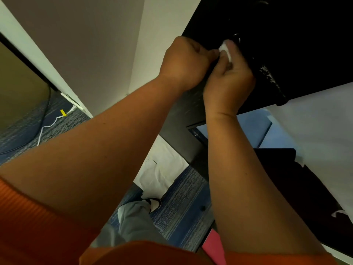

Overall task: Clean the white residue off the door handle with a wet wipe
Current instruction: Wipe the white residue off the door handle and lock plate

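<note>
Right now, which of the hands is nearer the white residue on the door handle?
Right. The right hand, pinching the wet wipe, is just left of the white residue on the door handle. The left hand is farther left, beyond the right hand.

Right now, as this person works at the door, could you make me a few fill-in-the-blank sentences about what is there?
1. The right hand pinches a wet wipe whose colour is ____.
2. The door handle bearing the residue is ____.
3. The person's sleeve is ____.
4. The small tag lying on the carpet is ____.
Missing words: white; black; orange; yellow.
</note>
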Demonstrator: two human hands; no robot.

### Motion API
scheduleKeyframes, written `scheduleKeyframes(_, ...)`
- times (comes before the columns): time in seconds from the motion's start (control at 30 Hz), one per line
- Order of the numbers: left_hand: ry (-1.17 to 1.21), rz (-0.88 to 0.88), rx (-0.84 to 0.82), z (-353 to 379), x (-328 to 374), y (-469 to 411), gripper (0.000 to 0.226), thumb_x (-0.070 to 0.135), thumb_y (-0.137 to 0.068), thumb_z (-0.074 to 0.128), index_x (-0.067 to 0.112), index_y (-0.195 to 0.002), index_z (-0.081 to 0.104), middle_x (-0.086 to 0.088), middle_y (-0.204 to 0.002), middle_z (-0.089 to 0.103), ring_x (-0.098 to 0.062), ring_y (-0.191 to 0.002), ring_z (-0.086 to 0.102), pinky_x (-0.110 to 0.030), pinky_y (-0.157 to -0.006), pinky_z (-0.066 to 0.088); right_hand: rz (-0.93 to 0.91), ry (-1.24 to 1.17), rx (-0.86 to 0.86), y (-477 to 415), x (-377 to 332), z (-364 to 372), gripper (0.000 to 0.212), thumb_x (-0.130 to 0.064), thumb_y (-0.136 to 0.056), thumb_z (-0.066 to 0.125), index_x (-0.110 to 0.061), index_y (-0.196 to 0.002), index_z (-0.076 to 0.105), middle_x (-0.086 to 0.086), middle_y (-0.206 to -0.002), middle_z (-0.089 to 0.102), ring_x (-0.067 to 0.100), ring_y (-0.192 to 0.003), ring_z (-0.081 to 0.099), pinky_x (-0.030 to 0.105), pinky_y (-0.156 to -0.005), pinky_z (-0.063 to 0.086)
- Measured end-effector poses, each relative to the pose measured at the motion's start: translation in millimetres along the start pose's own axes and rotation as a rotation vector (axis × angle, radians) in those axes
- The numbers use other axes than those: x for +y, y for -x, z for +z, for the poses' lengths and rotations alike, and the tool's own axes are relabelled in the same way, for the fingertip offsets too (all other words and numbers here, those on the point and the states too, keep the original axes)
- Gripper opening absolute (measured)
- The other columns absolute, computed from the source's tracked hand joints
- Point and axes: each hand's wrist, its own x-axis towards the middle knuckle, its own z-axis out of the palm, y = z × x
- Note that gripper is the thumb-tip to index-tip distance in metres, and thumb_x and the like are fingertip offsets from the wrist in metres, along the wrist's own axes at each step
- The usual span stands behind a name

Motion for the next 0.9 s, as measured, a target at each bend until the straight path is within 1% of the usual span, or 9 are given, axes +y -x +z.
scheduleKeyframes(0.1, -0.06, 0.023, 0.004, -0.1, -0.2, -0.9, 0.045, 0.037, -0.092, 0.065, -0.005, -0.078, 0.073, -0.018, -0.067, 0.068, -0.029, -0.061, 0.067, -0.043, -0.065, 0.057, -0.151, 0.094, -0.056, -0.3, 0.6, 3.6, 0.031, -0.002, -0.094, 0.056, 0.001, -0.121, 0.069, 0.018, -0.123, 0.069, 0.017, -0.115, 0.061, 0.007, -0.094, 0.038)
scheduleKeyframes(0.23, -0.131, 0.02, -0.015, -2.5, 4.5, 4.1, 0.039, 0.037, -0.097, 0.064, 0.002, -0.089, 0.078, -0.015, -0.08, 0.075, -0.026, -0.074, 0.072, -0.045, -0.077, 0.06, -0.046, -0.01, 0.016, 8.5, 13.4, -4.8, 0.027, 0.004, -0.095, 0.056, 0.004, -0.117, 0.072, 0.021, -0.122, 0.066, 0.003, -0.111, 0.057, 0.004, -0.091, 0.046)
scheduleKeyframes(0.3, -0.136, 0.007, -0.017, -5.0, 5.8, 4.7, 0.037, 0.036, -0.098, 0.065, 0.003, -0.089, 0.078, -0.012, -0.08, 0.075, -0.021, -0.075, 0.072, -0.04, -0.08, 0.06, 0.268, -0.204, 0.003, 18.2, 19.9, -7.9, 0.025, 0.002, -0.097, 0.057, -0.003, -0.114, 0.074, 0.014, -0.123, 0.066, 0.005, -0.102, 0.063, 0.007, -0.087, 0.05)
scheduleKeyframes(0.37, -0.135, -0.004, -0.018, -5.4, 6.4, 3.2, 0.032, 0.036, -0.097, 0.067, 0.008, -0.085, 0.078, -0.004, -0.076, 0.075, -0.015, -0.073, 0.072, -0.036, -0.08, 0.061, 0.791, -0.528, 0.009, 31.2, 24.3, -10.8, 0.027, -0.001, -0.098, 0.056, -0.009, -0.118, 0.073, 0.008, -0.12, 0.071, 0.015, -0.105, 0.068, 0.021, -0.09, 0.057)
scheduleKeyframes(0.43, -0.136, -0.018, -0.006, -4.7, 6.1, 2.4, 0.026, 0.035, -0.096, 0.069, 0.019, -0.077, 0.076, 0.007, -0.07, 0.071, -0.008, -0.071, 0.071, -0.033, -0.078, 0.062, 1.073, -0.85, -0.01, 39.0, 20.3, -13.4, 0.029, -0.003, -0.099, 0.056, -0.01, -0.124, 0.069, 0.01, -0.118, 0.072, 0.024, -0.108, 0.07, 0.035, -0.092, 0.059)
scheduleKeyframes(0.57, -0.081, -0.012, 0.007, -2.9, 7.4, 2.1, 0.017, 0.032, -0.09, 0.074, 0.021, -0.078, 0.08, 0.006, -0.073, 0.076, -0.008, -0.073, 0.074, -0.037, -0.078, 0.063, 1.075, -1.224, 0.062, 18.8, -7.0, -7.9, 0.017, -0.006, -0.102, 0.053, -0.007, -0.111, 0.067, 0.015, -0.106, 0.072, 0.027, -0.098, 0.07, 0.036, -0.085, 0.06)
scheduleKeyframes(0.7, -0.065, -0.009, 0.046, -2.3, 9.2, -4.0, 0.014, 0.024, -0.083, 0.076, 0.011, -0.081, 0.081, -0.001, -0.076, 0.077, -0.013, -0.075, 0.075, -0.041, -0.078, 0.063, 1.119, -1.297, 0.068, 8.0, -28.0, -13.2, 0.014, -0.005, -0.103, 0.052, -0.002, -0.097, 0.064, 0.015, -0.082, 0.072, 0.024, -0.082, 0.069, 0.033, -0.081, 0.057)
scheduleKeyframes(0.77, -0.03, -0.018, 0.041, -4.1, 5.8, -5.0, 0.017, 0.022, -0.083, 0.076, 0.006, -0.08, 0.08, -0.008, -0.078, 0.077, -0.022, -0.077, 0.076, -0.045, -0.078, 0.062, 1.133, -1.336, 0.075, 13.0, -24.7, -21.2, 0.01, -0.003, -0.101, 0.055, 0.001, -0.098, 0.064, 0.018, -0.092, 0.071, 0.024, -0.088, 0.069, 0.032, -0.092, 0.055)
scheduleKeyframes(0.9, 0.054, -0.064, 0.025, -3.4, 4.6, -1.0, 0.011, 0.016, -0.084, 0.077, 0.008, -0.077, 0.08, -0.011, -0.08, 0.078, -0.026, -0.082, 0.076, -0.045, -0.082, 0.063, 1.139, -1.323, 0.079, 5.9, -21.4, -12.8, 0.013, -0.005, -0.102, 0.055, 0.004, -0.106, 0.063, 0.021, -0.116, 0.067, 0.025, -0.097, 0.068, 0.033, -0.1, 0.051)
